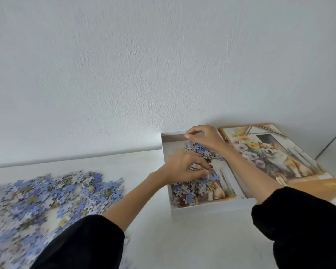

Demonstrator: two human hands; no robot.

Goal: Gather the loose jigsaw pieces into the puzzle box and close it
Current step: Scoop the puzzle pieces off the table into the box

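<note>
The open puzzle box [211, 207] is a shallow white tray at the table's back right, with a printed dog picture on its floor. Blue and grey jigsaw pieces in the box [188, 191] cover its left side. My left hand [184, 166] hovers low over the box's middle, its fingers curled round a clump of pieces. Further back, my right hand [203, 137] hangs over the box's far end with fingers curled and fingertips together; I see no piece in it. A large pile of loose pieces [41, 199] lies on the table at the left.
The box lid [279, 160], printed with a dog and flowers, lies face up right of the box, touching the white wall [163, 65]. The white table [192, 239] reaches the wall. A few stray pieces [124, 265] show by my left sleeve.
</note>
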